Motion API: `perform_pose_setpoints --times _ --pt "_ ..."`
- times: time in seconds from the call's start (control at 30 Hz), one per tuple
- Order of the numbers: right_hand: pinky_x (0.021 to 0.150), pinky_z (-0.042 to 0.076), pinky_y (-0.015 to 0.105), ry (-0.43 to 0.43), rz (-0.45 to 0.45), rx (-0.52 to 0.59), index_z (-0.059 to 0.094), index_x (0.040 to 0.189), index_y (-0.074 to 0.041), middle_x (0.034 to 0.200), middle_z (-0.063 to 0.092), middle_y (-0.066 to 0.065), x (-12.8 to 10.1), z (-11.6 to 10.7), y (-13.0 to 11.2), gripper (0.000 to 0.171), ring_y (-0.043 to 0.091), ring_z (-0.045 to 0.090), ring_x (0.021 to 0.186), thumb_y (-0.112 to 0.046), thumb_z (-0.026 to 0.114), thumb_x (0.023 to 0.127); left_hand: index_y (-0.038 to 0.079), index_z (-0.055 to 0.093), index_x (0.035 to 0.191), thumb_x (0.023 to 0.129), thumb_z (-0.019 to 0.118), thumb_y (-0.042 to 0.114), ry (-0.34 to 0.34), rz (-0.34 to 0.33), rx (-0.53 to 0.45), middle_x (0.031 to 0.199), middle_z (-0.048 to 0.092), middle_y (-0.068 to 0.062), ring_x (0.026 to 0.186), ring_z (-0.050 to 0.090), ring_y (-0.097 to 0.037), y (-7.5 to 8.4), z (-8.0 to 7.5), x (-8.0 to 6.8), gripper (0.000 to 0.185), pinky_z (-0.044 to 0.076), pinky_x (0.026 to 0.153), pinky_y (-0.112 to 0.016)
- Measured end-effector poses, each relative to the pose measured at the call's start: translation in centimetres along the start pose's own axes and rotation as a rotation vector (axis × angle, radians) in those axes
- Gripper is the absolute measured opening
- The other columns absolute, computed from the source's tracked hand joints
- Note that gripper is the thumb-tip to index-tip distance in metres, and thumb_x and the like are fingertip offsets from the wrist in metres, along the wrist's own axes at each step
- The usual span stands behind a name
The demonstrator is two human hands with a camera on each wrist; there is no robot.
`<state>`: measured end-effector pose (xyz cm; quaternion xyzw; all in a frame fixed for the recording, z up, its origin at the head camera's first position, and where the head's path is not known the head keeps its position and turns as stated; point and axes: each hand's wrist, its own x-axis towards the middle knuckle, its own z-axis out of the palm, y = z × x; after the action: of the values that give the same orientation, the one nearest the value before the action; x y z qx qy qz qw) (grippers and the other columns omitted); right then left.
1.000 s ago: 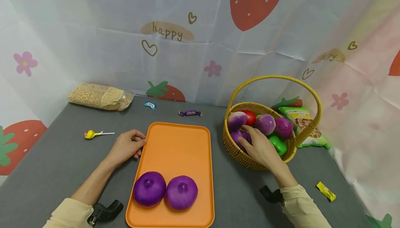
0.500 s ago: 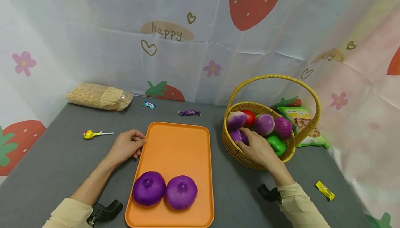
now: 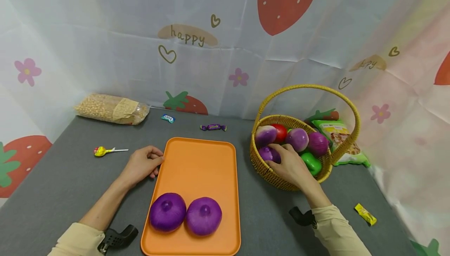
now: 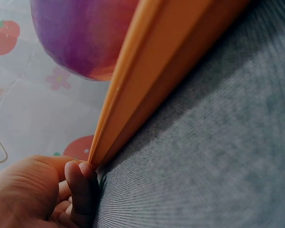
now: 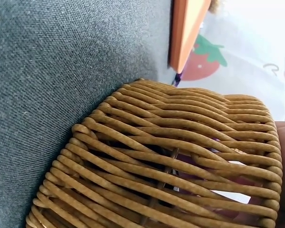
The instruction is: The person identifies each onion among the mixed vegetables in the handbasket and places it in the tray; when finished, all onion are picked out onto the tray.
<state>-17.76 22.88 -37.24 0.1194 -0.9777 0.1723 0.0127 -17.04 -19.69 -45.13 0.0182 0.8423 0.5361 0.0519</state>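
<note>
My right hand [image 3: 290, 167] reaches into the wicker basket [image 3: 271, 175], its fingers curled round a purple onion [image 3: 268, 153] at the basket's near left. The basket also holds other purple-white bulbs [image 3: 297, 139], a red piece [image 3: 281, 132] and a green piece [image 3: 312, 163]. In the right wrist view only the basket's woven wall [image 5: 171, 156] shows clearly. My left hand [image 3: 143, 164] rests on the grey table against the left rim of the orange tray [image 3: 200, 162], fingers loosely curled and touching the rim [image 4: 133, 95]. Two purple onions [image 3: 168, 211] [image 3: 204, 215] lie side by side at the tray's near end.
A bag of grain [image 3: 111, 109] lies at the back left, with a lollipop [image 3: 102, 151] in front of it. Two wrapped sweets [image 3: 168, 118] [image 3: 213, 127] lie behind the tray. A green snack packet [image 3: 339, 137] sits behind the basket and a yellow sweet [image 3: 365, 214] at the near right.
My right hand has slid a little left and deeper into the basket and closed its fingers round the purple onion. The left hand and the tray have stayed still.
</note>
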Motion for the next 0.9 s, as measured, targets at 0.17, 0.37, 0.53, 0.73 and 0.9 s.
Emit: perform_pose_setpoints --times 0.17,0.37,0.53,0.73,0.9 --pt "0.091 0.052 0.055 0.016 -0.016 0.001 0.057 0.133 -0.008 0.122 0.058 0.023 0.0 0.1 0.0 0.051 0.036 0.059 0.109 -0.029 0.069 0.088 -0.003 0.059 0.111 0.095 0.059 0.015 -0.002 0.001 -0.001 0.084 0.065 -0.013 0.055 0.06 -0.012 0.0 0.0 0.0 0.024 0.056 0.051 -0.029" --pt "0.092 0.051 0.055 0.056 -0.071 -0.016 0.059 0.128 -0.005 0.12 0.065 0.021 0.1 0.1 0.2 0.048 0.039 0.06 0.11 -0.025 0.07 0.086 -0.005 0.059 0.111 0.095 0.059 0.015 -0.002 0.004 -0.008 0.083 0.065 -0.011 0.054 0.06 -0.011 0.1 0.0 0.0 0.025 0.056 0.05 -0.028" --pt "0.092 0.049 0.056 0.089 -0.07 -0.02 0.06 0.126 -0.005 0.117 0.065 0.022 -0.1 0.2 0.3 0.047 0.042 0.059 0.109 -0.025 0.072 0.085 -0.004 0.059 0.112 0.095 0.059 0.015 -0.004 0.001 -0.007 0.084 0.065 -0.011 0.055 0.06 -0.011 0.1 0.0 -0.1 0.026 0.056 0.051 -0.028" --pt "0.091 0.052 0.056 0.083 -0.022 -0.002 0.058 0.129 -0.009 0.122 0.059 0.023 -0.5 -0.3 0.1 0.052 0.038 0.059 0.109 -0.034 0.072 0.085 -0.004 0.059 0.111 0.095 0.059 0.015 -0.007 -0.01 0.001 0.083 0.064 -0.012 0.055 0.06 -0.012 0.1 0.0 -0.1 0.025 0.056 0.051 -0.029" --pt "0.088 0.053 0.057 0.098 0.028 0.018 0.056 0.132 -0.014 0.124 0.052 0.022 -0.9 -1.0 -0.4 0.055 0.037 0.06 0.103 -0.041 0.071 0.086 -0.004 0.059 0.111 0.095 0.058 0.015 -0.006 -0.007 0.002 0.083 0.065 -0.012 0.055 0.06 -0.012 0.1 0.0 -0.1 0.025 0.056 0.051 -0.029"
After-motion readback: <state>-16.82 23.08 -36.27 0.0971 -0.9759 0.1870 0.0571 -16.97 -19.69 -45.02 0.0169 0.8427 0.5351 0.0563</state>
